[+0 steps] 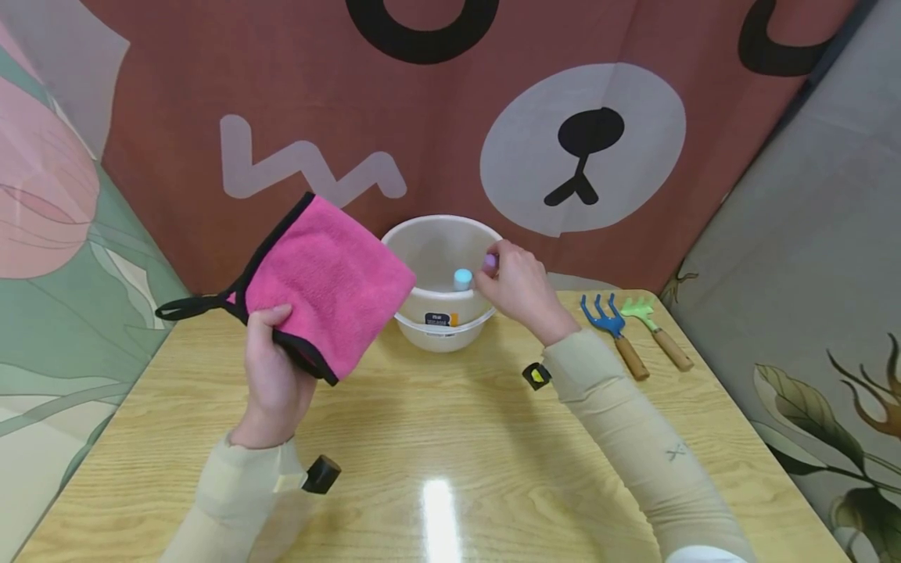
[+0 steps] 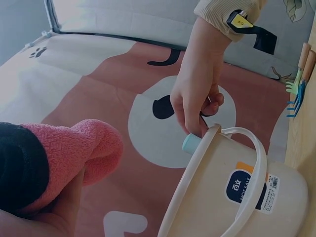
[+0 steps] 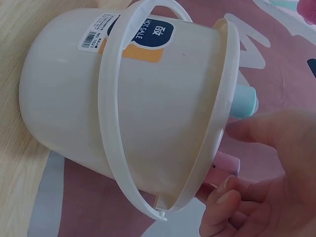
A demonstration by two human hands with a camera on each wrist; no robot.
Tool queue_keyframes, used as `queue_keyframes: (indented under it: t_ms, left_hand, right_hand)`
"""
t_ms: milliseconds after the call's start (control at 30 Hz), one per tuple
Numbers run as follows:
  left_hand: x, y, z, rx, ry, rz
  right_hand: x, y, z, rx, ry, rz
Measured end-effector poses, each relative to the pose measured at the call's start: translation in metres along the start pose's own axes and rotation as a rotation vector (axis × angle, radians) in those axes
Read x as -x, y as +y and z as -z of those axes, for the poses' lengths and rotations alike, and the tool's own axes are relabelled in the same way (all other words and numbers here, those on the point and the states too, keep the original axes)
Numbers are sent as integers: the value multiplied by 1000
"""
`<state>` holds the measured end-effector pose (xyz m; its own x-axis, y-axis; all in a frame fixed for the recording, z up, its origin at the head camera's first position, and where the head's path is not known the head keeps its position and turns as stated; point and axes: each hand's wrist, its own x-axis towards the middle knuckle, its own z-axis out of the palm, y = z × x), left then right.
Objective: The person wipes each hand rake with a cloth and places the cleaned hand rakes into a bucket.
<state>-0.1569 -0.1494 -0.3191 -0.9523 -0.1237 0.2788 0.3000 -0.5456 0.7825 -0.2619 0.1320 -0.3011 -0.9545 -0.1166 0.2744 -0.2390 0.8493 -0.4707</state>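
Observation:
My left hand grips a pink fleecy hand towel with black trim and a black hanging loop, held up above the table to the left of a cream plastic bucket. At the bucket's right rim is my right hand, its thumb and fingers around the end of a purple-pink cylinder. Beside it a light blue cylinder sticks up past the rim. The lower parts of both cylinders are hidden inside the bucket. Its white handle hangs down on the label side.
Blue and green small hand rakes with wooden handles lie at the right rear of the wooden table. A printed cloth backdrop stands right behind the bucket.

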Motion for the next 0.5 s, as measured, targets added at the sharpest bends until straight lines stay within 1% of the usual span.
queue_keyframes:
  t_ms: [233, 500]
  left_hand:
    - [0, 0, 0, 2, 18, 0]
    - [0, 0, 1, 15, 25, -3]
  right_hand:
    - [-1, 1, 0, -15, -14, -11]
    - [2, 3, 5, -47, 34, 3]
